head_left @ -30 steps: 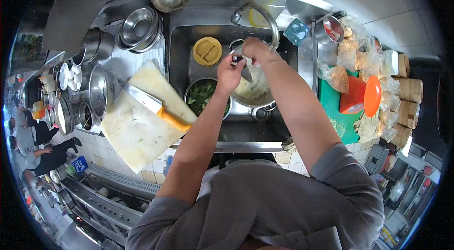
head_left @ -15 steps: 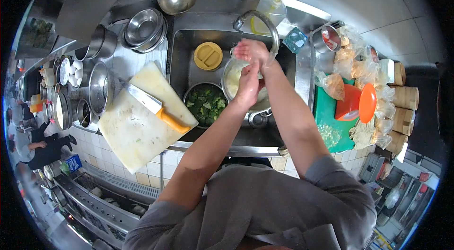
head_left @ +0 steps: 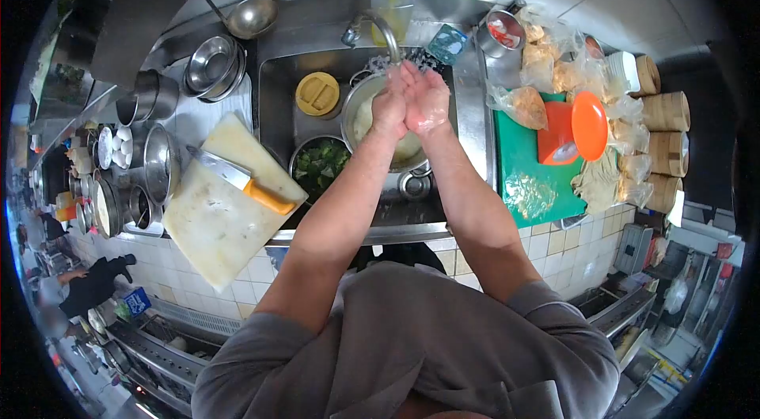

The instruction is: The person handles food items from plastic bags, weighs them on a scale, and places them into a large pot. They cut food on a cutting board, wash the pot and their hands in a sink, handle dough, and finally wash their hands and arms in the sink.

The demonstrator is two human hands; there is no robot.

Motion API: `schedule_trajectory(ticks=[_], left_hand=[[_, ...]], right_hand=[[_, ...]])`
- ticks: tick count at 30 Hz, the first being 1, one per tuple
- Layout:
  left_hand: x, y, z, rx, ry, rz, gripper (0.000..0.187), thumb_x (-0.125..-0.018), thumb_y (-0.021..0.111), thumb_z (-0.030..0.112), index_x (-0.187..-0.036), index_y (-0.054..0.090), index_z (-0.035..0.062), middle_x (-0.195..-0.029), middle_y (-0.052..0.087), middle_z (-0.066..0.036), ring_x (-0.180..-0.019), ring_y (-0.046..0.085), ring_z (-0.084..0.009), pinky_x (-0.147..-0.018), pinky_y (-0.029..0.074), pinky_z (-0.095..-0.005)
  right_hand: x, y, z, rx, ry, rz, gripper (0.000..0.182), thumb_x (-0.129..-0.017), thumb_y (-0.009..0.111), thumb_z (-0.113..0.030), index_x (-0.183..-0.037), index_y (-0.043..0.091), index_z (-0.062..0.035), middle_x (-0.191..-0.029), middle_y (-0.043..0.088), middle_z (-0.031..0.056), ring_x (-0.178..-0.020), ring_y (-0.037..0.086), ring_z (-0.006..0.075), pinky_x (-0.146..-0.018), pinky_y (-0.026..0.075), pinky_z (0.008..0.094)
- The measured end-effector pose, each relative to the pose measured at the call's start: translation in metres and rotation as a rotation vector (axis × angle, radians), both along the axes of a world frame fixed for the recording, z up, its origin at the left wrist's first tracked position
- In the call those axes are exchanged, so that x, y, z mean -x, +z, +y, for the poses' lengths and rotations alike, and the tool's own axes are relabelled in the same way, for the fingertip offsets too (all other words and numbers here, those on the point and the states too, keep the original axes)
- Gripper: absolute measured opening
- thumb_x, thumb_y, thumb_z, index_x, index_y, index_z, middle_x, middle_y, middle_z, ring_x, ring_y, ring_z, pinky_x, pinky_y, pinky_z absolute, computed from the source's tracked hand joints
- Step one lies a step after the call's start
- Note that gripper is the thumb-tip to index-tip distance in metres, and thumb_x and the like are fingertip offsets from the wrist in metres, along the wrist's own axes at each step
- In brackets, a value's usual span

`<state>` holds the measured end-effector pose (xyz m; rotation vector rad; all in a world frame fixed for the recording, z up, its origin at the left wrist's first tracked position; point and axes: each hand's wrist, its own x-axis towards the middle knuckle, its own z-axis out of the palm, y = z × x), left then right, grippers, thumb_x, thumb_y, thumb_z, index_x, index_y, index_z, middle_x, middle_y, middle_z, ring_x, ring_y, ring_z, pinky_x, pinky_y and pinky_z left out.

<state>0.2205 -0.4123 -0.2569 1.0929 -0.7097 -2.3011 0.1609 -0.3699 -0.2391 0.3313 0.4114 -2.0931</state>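
Note:
Both my hands are held side by side in the stream under the curved metal faucet (head_left: 385, 32). My right hand (head_left: 428, 100) is open, palm up and wet, with fingers toward the spout. Against it, my left hand (head_left: 389, 107) is also open, its fingers partly hidden. Neither hand holds anything. Below them in the sink stands a metal pot (head_left: 349, 123) with pale contents, partly covered by my hands and forearms. To its left are a pot of dark leafy greens (head_left: 321, 165) in water and a yellow round lid-like piece (head_left: 318, 94).
Left of the sink, a yellow-handled knife (head_left: 237, 179) lies on a white cutting board (head_left: 210, 233). Metal bowls (head_left: 212, 62) stand behind it. To the right are a green board (head_left: 518, 158), an orange scale (head_left: 559, 134), bagged food (head_left: 526, 108) and bamboo steamers (head_left: 665, 154).
My hands have gone from rubbing, one gripping the other near the wrist, to lying side by side with palms up under the faucet. The camera view has shifted.

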Motion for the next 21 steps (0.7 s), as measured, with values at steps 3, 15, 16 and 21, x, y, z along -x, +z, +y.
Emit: schedule_trajectory(ticks=[3,15,16,21], left_hand=[[-0.001,0.01,0.02,0.038,0.02,-0.001,0.06,-0.096,0.065,0.052,-0.127,0.058,0.0016,-0.117,0.066,-0.01,-0.104,0.064,-0.0194,-0.086,0.053,-0.035],[-0.006,0.018,-0.017,0.033,-0.239,-0.144,0.053,-0.105,0.049,0.047,-0.133,0.053,0.0014,-0.124,0.062,-0.015,-0.111,0.064,-0.0264,-0.095,0.053,-0.0415],[-0.002,0.017,-0.02,0.04,-0.241,-0.08,0.051,-0.104,0.05,0.048,-0.124,0.058,0.0018,-0.118,0.065,-0.013,-0.104,0.065,-0.0248,-0.09,0.054,-0.0396],[-0.001,0.036,-0.002,0.109,-0.15,0.027,0.053,-0.104,0.049,0.05,-0.128,0.061,0.0044,-0.12,0.067,-0.008,-0.103,0.067,-0.0221,-0.089,0.055,-0.0376]], right_hand=[[0.002,-0.014,-0.011,-0.362,0.059,0.244,0.044,-0.104,0.047,-0.031,-0.13,0.051,0.0045,-0.119,0.061,0.0233,-0.095,0.068,0.0331,-0.081,0.06,0.0429],[-0.015,0.021,0.004,-1.281,0.176,1.379,0.049,-0.1,0.05,-0.046,-0.092,0.066,-0.0003,-0.096,0.07,0.027,-0.098,0.065,0.0478,-0.083,0.051,0.0532],[-0.018,0.029,0.006,-1.353,0.21,1.402,0.051,-0.101,0.047,-0.048,-0.095,0.065,-0.0012,-0.098,0.069,0.0272,-0.099,0.065,0.0468,-0.084,0.05,0.054],[-0.011,0.031,-0.002,-1.455,0.101,1.534,0.055,-0.101,0.04,-0.054,-0.103,0.065,-0.0048,-0.104,0.067,0.0238,-0.103,0.063,0.0445,-0.09,0.049,0.0549]])
